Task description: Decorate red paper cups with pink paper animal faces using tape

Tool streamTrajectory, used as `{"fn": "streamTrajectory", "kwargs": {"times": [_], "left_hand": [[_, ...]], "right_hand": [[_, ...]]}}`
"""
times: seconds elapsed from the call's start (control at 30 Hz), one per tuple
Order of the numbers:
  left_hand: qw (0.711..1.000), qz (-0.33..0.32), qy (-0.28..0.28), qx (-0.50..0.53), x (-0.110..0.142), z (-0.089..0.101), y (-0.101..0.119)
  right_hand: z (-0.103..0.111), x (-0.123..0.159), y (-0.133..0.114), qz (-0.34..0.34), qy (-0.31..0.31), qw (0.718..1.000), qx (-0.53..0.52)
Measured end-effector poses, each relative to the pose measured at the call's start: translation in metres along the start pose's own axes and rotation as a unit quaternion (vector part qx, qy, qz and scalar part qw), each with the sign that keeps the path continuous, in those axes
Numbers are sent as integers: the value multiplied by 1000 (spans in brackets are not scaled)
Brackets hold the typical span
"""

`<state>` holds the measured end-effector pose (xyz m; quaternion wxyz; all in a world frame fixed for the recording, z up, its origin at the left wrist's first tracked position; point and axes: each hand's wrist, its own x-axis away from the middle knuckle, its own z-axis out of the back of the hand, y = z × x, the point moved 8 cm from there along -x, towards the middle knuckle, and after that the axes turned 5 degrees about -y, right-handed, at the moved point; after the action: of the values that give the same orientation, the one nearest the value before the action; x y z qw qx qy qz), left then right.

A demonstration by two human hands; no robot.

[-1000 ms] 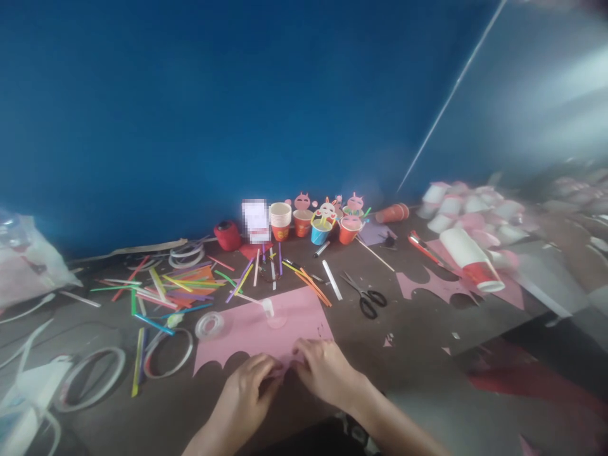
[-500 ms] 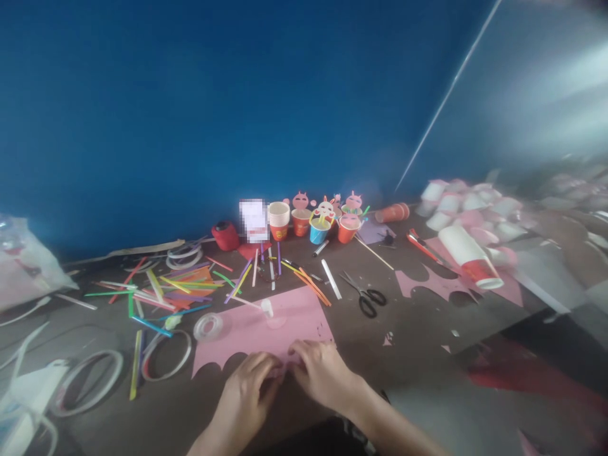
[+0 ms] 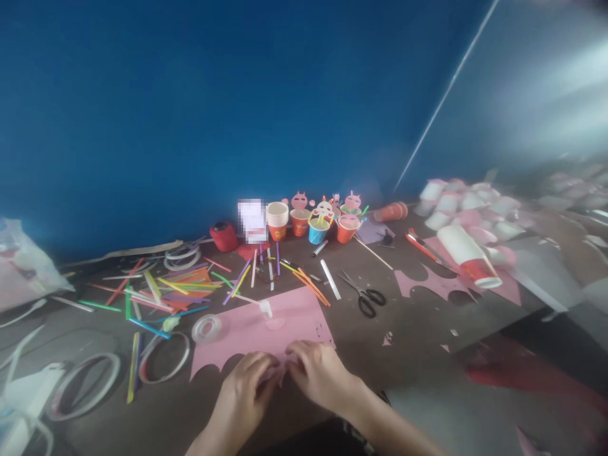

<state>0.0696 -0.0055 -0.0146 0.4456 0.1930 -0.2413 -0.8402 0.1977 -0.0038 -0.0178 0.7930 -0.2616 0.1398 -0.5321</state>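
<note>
My left hand (image 3: 247, 385) and my right hand (image 3: 317, 375) meet at the near edge of a pink paper sheet (image 3: 299, 313) with scalloped cut-outs. Between their bent fingertips shows a small pink paper piece (image 3: 281, 372), pinched from both sides. Fingers cover most of it, so its shape cannot be made out. Lying on the sheet are a clear tape roll (image 3: 207, 327) and a small white piece (image 3: 266, 308) at the end of a pale stick. Black-handled scissors (image 3: 365, 296) rest to the right of the sheet, blades apart.
Colourful straws (image 3: 166, 288) lie scattered at left, beside double-sided tape rolls (image 3: 85, 386). Along the blue wall stand stacked paper cups (image 3: 278, 221) and decorated cups (image 3: 318, 232). A red box cutter (image 3: 422, 246), a lying cup (image 3: 468, 256) and pink scraps (image 3: 432, 283) are at right.
Both hands stay almost in place, fingers shifting slightly around the pink paper piece. A bit more pink shows below the fingertips. The whole view has drifted slightly.
</note>
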Motion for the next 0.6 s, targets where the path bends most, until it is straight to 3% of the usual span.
{"fn": "streamTrajectory", "kwargs": {"times": [0.23, 0.37, 0.47, 0.53, 0.6], "left_hand": [[991, 52, -66, 104, 0, -15, -2], [986, 70, -84, 127, 0, -14, 1], [979, 88, -110, 146, 3, -13, 7], [965, 87, -159, 188, 5, -19, 17], [937, 67, -220, 263, 7, -28, 32]], "right_hand": [[-4, 0, -3, 18, 1, 1000, -14], [-5, 1, -6, 19, -14, 999, -39], [5, 3, -11, 14, 7, 992, -121], [10, 3, -16, 18, 11, 978, -209], [6, 1, -29, 56, -43, 944, -324]]}}
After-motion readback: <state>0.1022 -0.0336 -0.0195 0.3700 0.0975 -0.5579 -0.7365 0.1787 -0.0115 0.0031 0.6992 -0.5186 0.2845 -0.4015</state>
